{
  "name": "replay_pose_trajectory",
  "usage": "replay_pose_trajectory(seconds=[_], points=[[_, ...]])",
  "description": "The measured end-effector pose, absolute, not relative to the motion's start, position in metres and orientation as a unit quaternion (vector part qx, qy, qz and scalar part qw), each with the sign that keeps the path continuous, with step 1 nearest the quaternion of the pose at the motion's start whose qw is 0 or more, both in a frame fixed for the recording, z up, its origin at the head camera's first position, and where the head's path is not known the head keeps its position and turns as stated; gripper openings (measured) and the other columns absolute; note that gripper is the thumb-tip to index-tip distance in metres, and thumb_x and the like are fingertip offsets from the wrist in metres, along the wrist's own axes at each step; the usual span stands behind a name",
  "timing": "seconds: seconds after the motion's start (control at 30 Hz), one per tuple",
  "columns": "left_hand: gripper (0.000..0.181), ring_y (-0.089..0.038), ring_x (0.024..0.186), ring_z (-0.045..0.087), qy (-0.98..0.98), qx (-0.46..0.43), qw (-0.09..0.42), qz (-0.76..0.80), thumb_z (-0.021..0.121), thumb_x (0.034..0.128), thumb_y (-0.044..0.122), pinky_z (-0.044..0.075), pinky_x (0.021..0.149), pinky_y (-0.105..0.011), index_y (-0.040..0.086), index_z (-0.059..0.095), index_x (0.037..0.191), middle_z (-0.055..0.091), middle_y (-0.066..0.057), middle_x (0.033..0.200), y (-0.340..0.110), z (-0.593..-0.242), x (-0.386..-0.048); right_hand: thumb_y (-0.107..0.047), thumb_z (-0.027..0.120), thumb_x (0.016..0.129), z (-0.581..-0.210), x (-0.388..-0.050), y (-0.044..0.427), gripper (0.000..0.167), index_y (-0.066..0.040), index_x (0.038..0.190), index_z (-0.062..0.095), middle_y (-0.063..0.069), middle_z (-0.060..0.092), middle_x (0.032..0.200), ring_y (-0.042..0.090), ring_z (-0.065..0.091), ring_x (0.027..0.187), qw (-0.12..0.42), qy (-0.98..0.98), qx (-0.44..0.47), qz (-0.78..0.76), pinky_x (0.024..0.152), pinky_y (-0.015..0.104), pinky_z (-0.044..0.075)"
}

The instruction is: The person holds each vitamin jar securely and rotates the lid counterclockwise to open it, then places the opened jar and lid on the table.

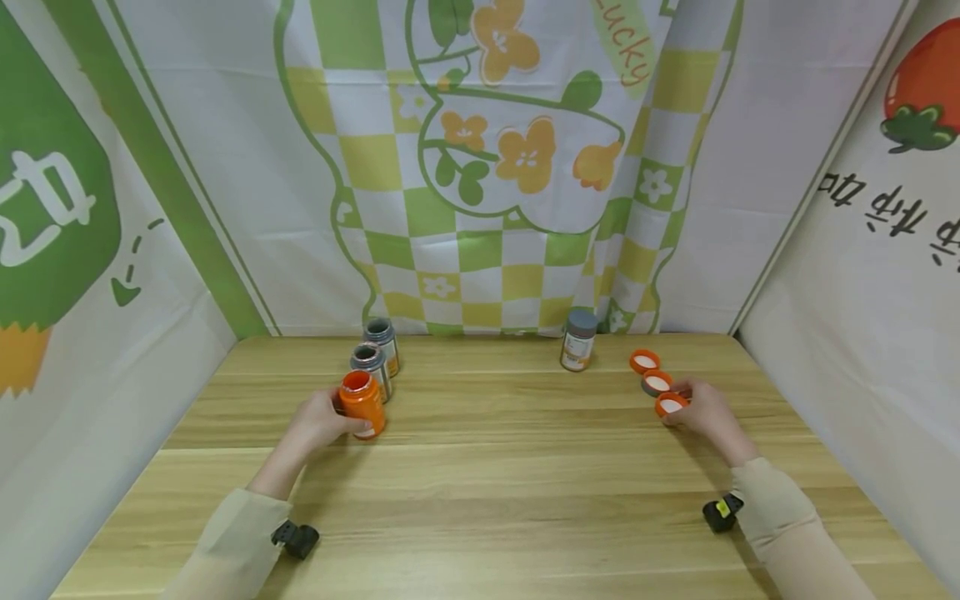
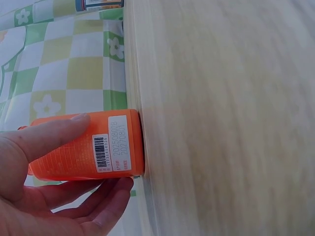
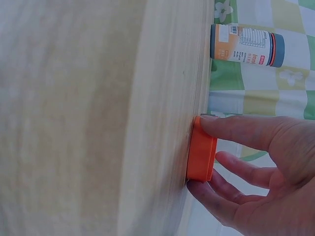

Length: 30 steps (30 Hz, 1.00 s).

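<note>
My left hand (image 1: pixel 321 422) grips an orange bottle (image 1: pixel 363 407) without a lid, thumb on one side and fingers on the other. Its label with a barcode (image 2: pixel 101 152) faces the left wrist camera. Behind it two grey open bottles (image 1: pixel 371 367) stand in a row toward the back. On the right, my right hand (image 1: pixel 702 408) pinches an orange cap (image 3: pixel 201 150) that lies on the table with its white inside up. Beyond that cap lie a grey cap with an orange rim (image 1: pixel 657 382) and another orange cap (image 1: pixel 644 361), both also inside up.
A capped grey bottle (image 1: pixel 578 340) with a white and orange label stands near the back edge, left of the caps. The wooden table (image 1: pixel 495 467) meets a checked curtain (image 1: pixel 480 275) at the back. Printed cloth walls rise at both sides.
</note>
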<state>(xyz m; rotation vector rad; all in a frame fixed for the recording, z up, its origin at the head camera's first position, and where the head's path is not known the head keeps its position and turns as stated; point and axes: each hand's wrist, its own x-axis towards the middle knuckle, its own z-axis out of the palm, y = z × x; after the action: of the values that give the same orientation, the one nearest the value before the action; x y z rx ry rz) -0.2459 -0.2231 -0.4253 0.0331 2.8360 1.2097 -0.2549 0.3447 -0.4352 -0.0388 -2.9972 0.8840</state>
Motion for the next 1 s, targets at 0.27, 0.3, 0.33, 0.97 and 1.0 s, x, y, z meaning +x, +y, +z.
replay_pose_trajectory(seconds=[0.27,0.3,0.33,0.97,1.0], points=[[0.055,-0.033,0.096,0.061,0.926,0.015,0.025,0.377,0.080,0.0703,0.019,0.046,0.087,-0.048,-0.008,0.060,0.114,0.065,-0.024,0.109,-0.2233,-0.4240,-0.2456,-0.012,0.077,0.071,-0.4352,-0.2545,0.3449,0.059,0.009,0.120,0.053,0.032,0.057,0.115,0.042,0.055,0.101,0.012,-0.960,-0.012,0.278,0.082,0.049,0.045],[0.055,-0.033,0.096,0.061,0.926,0.015,0.025,0.377,0.080,0.0703,0.019,0.046,0.087,-0.048,-0.008,0.060,0.114,0.065,-0.024,0.109,-0.2233,-0.4239,-0.2456,-0.012,0.077,0.071,-0.4350,-0.2545,0.3449,0.058,0.009,0.120,0.053,0.032,0.057,0.115,0.041,0.055,0.101,0.012,-0.961,-0.012,0.276,0.082,0.049,0.045],[0.055,-0.033,0.096,0.061,0.926,0.014,0.024,0.376,0.080,0.0704,0.019,0.046,0.087,-0.048,-0.008,0.060,0.114,0.065,-0.024,0.109,-0.2233,-0.4239,-0.2457,-0.012,0.077,0.071,-0.4347,-0.2545,0.3451,0.059,0.009,0.120,0.053,0.032,0.057,0.114,0.042,0.055,0.101,0.012,-0.961,-0.011,0.274,0.082,0.049,0.045],[0.054,-0.035,0.098,0.061,0.926,0.018,0.019,0.376,0.079,0.0721,0.019,0.046,0.087,-0.049,-0.009,0.059,0.114,0.064,-0.026,0.110,-0.2244,-0.4240,-0.2470,-0.012,0.076,0.073,-0.4336,-0.2545,0.3454,0.059,0.009,0.121,0.051,0.032,0.056,0.116,0.043,0.054,0.102,-0.007,-0.959,-0.018,0.282,0.082,0.050,0.045],[0.054,-0.035,0.098,0.061,0.926,0.020,0.019,0.376,0.079,0.0723,0.019,0.046,0.087,-0.049,-0.009,0.059,0.114,0.064,-0.026,0.110,-0.2245,-0.4239,-0.2470,-0.012,0.076,0.073,-0.4337,-0.2545,0.3454,0.059,0.009,0.122,0.051,0.032,0.056,0.116,0.042,0.054,0.102,-0.008,-0.959,-0.018,0.283,0.082,0.050,0.045]])
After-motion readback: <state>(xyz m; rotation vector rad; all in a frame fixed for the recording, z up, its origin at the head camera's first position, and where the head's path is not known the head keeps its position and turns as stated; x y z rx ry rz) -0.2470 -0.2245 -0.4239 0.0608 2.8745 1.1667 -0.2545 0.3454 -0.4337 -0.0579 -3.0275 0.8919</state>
